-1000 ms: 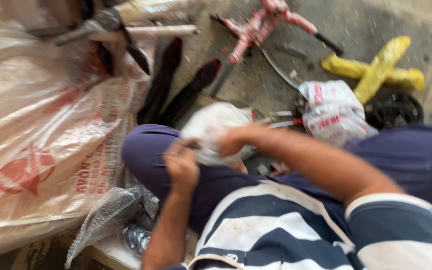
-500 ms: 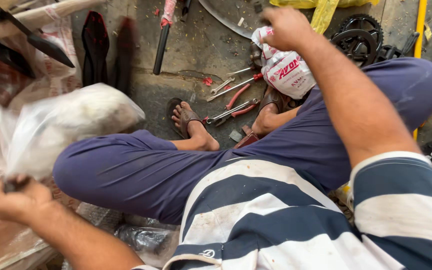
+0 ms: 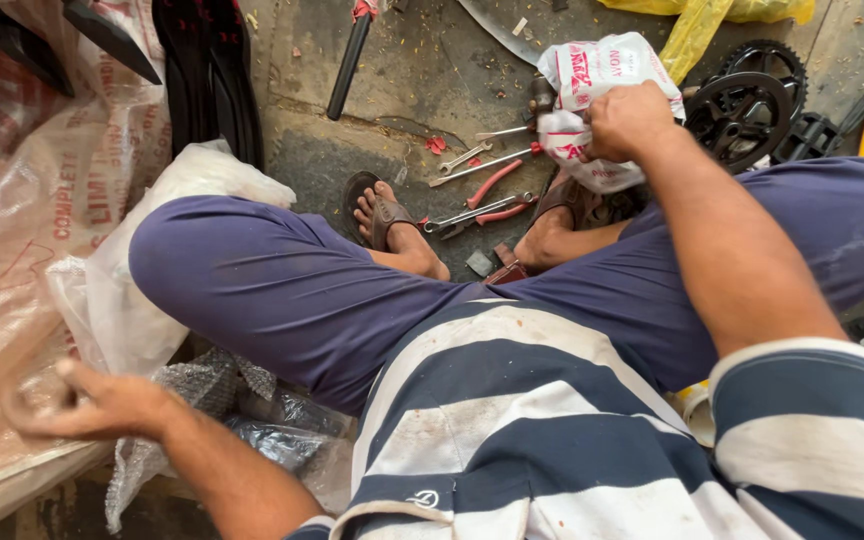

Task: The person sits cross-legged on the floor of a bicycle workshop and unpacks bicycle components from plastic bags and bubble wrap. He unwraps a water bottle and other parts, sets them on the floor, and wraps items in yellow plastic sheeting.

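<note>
Right hand [image 3: 627,118] is out front, fingers curled tight into a white plastic bag [image 3: 592,85] with red print, which sits on the concrete floor [image 3: 402,80] just beyond the right foot. Left hand [image 3: 82,405] is down low at the person's left side, blurred; the fingers [image 3: 47,400] look loosely curled, and whether they pinch anything I cannot tell. Just beside it lies bubble wrap [image 3: 192,395], and above that one plain white bag [image 3: 142,300] tucked against the left knee.

Counting the floor: two black chainrings [image 3: 742,105], one partly behind the other, just right of the printed bag. Two open-ended spanners [image 3: 472,155] between the feet, touching nothing else. Two red-handled pliers [image 3: 492,195], one near the spanners, one just beside the left foot. One black-handled tool [image 3: 347,65] lying tilted farther out. One yellow plastic wrap [image 3: 697,30] at the top edge. Two sandalled feet, crossed. A large clear printed sheet [image 3: 22,230] fills the far left.
</note>
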`<control>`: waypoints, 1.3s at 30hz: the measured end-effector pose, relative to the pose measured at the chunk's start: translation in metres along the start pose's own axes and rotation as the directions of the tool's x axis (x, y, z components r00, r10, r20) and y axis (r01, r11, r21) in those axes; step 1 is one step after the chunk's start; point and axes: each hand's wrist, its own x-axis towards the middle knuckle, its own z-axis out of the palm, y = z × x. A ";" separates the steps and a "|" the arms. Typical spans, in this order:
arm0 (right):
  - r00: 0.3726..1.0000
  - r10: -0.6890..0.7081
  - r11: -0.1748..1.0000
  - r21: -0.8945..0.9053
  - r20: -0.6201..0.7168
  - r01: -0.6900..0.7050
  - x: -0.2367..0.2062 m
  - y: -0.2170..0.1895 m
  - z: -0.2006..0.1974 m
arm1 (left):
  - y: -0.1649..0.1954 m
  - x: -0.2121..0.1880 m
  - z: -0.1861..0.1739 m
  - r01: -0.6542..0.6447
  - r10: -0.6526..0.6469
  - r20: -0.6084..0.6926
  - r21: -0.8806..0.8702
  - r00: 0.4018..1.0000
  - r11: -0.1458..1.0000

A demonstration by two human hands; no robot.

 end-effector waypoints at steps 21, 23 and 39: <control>0.527 0.390 0.273 0.641 -0.755 0.717 -0.067 -0.057 -0.081 | 0.250 -0.237 0.177 0.357 0.387 0.897 -0.441 0.215 0.823; 0.786 0.329 0.199 0.852 -0.524 0.485 -0.066 -0.064 -0.067 | 0.253 -0.245 0.180 0.289 0.382 0.886 -0.450 0.263 0.845; 0.555 0.236 0.509 0.588 -0.798 0.629 -0.027 -0.120 -0.053 | 0.260 -0.274 0.213 -0.169 0.498 0.797 -0.470 0.341 0.867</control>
